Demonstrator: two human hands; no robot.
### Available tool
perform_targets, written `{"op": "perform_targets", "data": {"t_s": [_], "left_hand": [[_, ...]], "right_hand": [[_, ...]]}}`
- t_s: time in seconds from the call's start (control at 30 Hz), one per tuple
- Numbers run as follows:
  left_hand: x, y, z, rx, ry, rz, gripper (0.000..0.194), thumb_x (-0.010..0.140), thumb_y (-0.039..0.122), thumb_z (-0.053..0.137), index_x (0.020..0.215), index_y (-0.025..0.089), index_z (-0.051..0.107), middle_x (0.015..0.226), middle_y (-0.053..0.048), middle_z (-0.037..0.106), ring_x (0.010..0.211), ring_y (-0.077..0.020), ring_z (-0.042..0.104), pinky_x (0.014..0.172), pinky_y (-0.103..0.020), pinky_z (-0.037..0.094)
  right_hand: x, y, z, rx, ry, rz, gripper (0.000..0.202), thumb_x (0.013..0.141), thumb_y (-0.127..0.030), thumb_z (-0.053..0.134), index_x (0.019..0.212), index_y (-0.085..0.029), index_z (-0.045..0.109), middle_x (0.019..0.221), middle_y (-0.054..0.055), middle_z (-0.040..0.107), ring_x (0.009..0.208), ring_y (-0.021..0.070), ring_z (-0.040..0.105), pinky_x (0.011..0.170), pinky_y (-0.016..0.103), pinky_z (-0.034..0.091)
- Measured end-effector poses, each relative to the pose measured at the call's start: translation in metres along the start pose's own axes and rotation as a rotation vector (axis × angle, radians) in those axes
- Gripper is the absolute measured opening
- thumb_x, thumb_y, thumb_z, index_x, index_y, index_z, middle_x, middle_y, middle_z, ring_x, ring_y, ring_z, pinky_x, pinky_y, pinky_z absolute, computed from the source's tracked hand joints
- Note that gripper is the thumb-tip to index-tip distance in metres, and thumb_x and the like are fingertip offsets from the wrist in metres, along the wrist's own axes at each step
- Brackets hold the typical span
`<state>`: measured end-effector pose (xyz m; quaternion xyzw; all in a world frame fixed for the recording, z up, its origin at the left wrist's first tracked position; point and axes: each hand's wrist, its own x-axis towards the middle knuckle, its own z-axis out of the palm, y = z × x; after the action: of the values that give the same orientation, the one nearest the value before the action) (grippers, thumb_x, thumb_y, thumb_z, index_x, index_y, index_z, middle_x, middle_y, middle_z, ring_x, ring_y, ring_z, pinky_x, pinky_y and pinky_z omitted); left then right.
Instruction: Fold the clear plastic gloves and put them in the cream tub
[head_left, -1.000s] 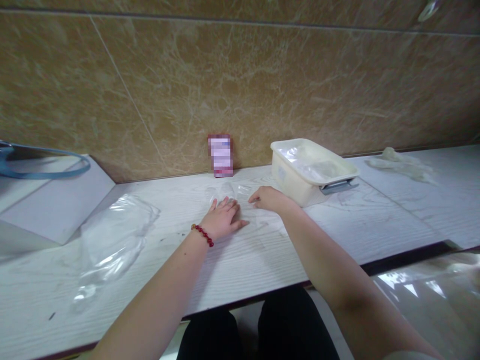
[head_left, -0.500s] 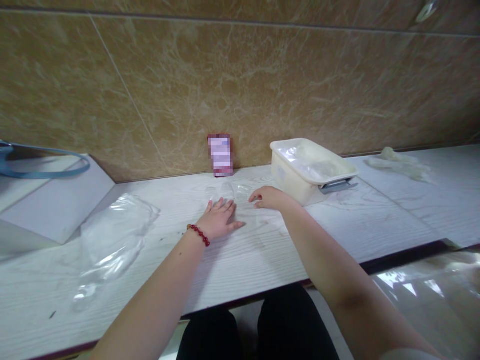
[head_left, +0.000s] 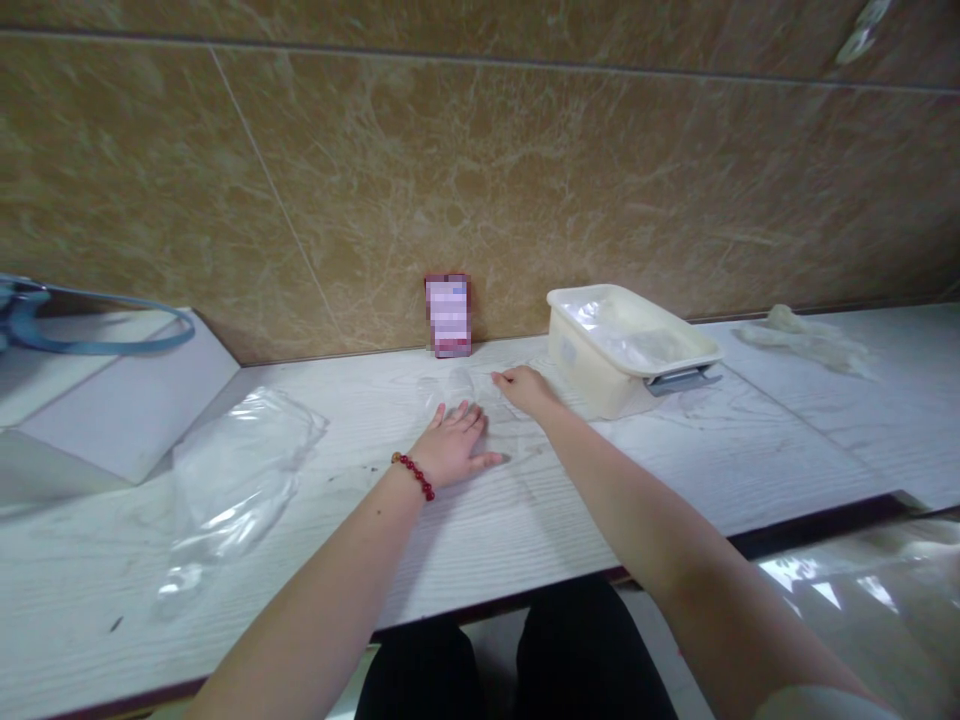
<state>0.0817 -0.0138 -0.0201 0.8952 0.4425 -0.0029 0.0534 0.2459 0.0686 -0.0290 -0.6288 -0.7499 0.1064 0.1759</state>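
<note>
My left hand (head_left: 454, 450), with a red bead bracelet at the wrist, lies flat with its fingers spread. It presses on a thin clear plastic glove (head_left: 461, 381), whose rounded finger ends show beyond my fingertips. Just to the right, my right hand (head_left: 525, 388) is closed in a pinch at the glove's far right part. The film between its fingertips is too thin to make out clearly. More clear plastic gloves (head_left: 240, 465) lie in a flat, glossy pile on the left of the white wood-grain table (head_left: 510, 540).
A cream plastic box (head_left: 592, 365) with a grey latch holds clear film, right of my right hand. A phone (head_left: 450, 315) leans on the marbled wall. Crumpled gloves (head_left: 806, 340) lie far right. A white box (head_left: 142, 400) with a blue strap (head_left: 120, 347) stands left.
My right hand has moved slightly left, and its fingers have closed from a loose curl into a pinch. My left hand stays flat on the glove. The view has shifted slightly.
</note>
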Motion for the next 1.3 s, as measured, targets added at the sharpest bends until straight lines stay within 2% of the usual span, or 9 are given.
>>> {"op": "perform_targets", "data": {"t_s": [0.13,0.27,0.43,0.63,0.77,0.9,1.1,1.2,1.3], "left_hand": [[0.000,0.000,0.000,-0.021,-0.016,-0.010,0.075,0.076,0.064,0.018,0.129,0.013,0.030,0.136,-0.014,0.028,0.128,-0.0278,0.014,0.100,-0.052,0.008],[0.000,0.000,0.001,-0.021,-0.012,-0.012,0.076,0.076,0.065,0.017,0.129,0.012,0.030,0.137,-0.014,0.027,0.128,-0.0279,0.014,0.100,-0.052,0.008],[0.001,-0.001,0.003,-0.021,-0.010,-0.016,0.077,0.075,0.065,0.016,0.130,0.011,0.029,0.137,-0.013,0.025,0.128,-0.0280,0.013,0.100,-0.051,0.008],[0.000,-0.003,0.000,-0.027,-0.018,-0.021,0.076,0.076,0.064,0.017,0.131,0.013,0.027,0.138,-0.013,0.024,0.128,-0.0276,0.014,0.100,-0.050,0.009],[-0.001,-0.008,-0.003,-0.038,-0.021,-0.048,0.072,0.077,0.062,0.020,0.130,0.014,0.029,0.137,-0.013,0.026,0.128,-0.0268,0.014,0.100,-0.050,0.010],[-0.005,-0.021,-0.013,-0.041,0.015,-0.098,0.060,0.081,0.052,0.027,0.129,0.016,0.031,0.137,-0.012,0.028,0.128,-0.0252,0.016,0.100,-0.048,0.013],[-0.040,-0.036,-0.048,-0.096,0.182,-0.139,0.039,0.081,0.034,0.034,0.110,0.015,0.052,0.113,-0.008,0.055,0.105,-0.0175,0.049,0.092,-0.030,0.034],[-0.070,-0.031,-0.055,-0.159,0.131,-0.124,0.031,0.078,0.035,0.039,0.096,0.018,0.058,0.098,-0.005,0.061,0.090,-0.0172,0.055,0.084,-0.030,0.040],[-0.096,-0.022,-0.045,-0.232,0.019,-0.061,0.027,0.077,0.035,0.041,0.091,0.020,0.059,0.093,-0.003,0.061,0.087,-0.0164,0.055,0.081,-0.030,0.041]], "right_hand": [[0.004,0.000,0.012,0.253,0.041,-0.047,0.032,0.080,-0.035,0.042,0.100,-0.017,0.059,0.091,0.003,0.065,0.081,0.0101,0.058,0.069,0.017,0.041],[0.004,0.001,0.017,0.349,0.057,-0.048,0.048,0.076,-0.025,0.048,0.122,-0.014,0.039,0.091,0.003,0.065,0.080,0.0098,0.058,0.072,0.019,0.042],[0.000,0.004,0.012,0.264,0.108,-0.054,0.059,0.075,-0.020,0.050,0.129,-0.015,0.026,0.106,0.005,0.060,0.094,0.0119,0.054,0.082,0.022,0.039],[0.000,0.008,0.006,0.037,0.187,-0.045,0.047,0.077,-0.018,0.046,0.124,-0.017,0.038,0.116,0.007,0.053,0.105,0.0155,0.046,0.092,0.028,0.031],[-0.002,0.006,0.006,-0.075,0.128,-0.067,0.034,0.080,-0.017,0.040,0.110,-0.026,0.054,0.122,0.002,0.047,0.110,0.0182,0.039,0.094,0.034,0.028],[-0.006,0.002,0.008,-0.120,0.088,-0.005,0.030,0.079,-0.023,0.043,0.104,-0.030,0.058,0.124,0.002,0.044,0.112,0.0217,0.036,0.091,0.038,0.030],[-0.012,-0.003,-0.011,-0.106,0.129,-0.048,0.028,0.079,-0.026,0.044,0.101,-0.023,0.060,0.107,0.006,0.057,0.100,0.0179,0.047,0.087,0.030,0.034],[-0.019,-0.004,-0.030,-0.096,0.035,-0.073,0.027,0.079,-0.021,0.041,0.095,-0.019,0.062,0.096,0.006,0.062,0.089,0.0154,0.054,0.081,0.025,0.038],[-0.031,-0.007,-0.043,-0.087,-0.089,-0.145,0.027,0.077,-0.016,0.041,0.092,-0.018,0.063,0.093,0.003,0.065,0.086,0.0136,0.057,0.076,0.020,0.040]]}}
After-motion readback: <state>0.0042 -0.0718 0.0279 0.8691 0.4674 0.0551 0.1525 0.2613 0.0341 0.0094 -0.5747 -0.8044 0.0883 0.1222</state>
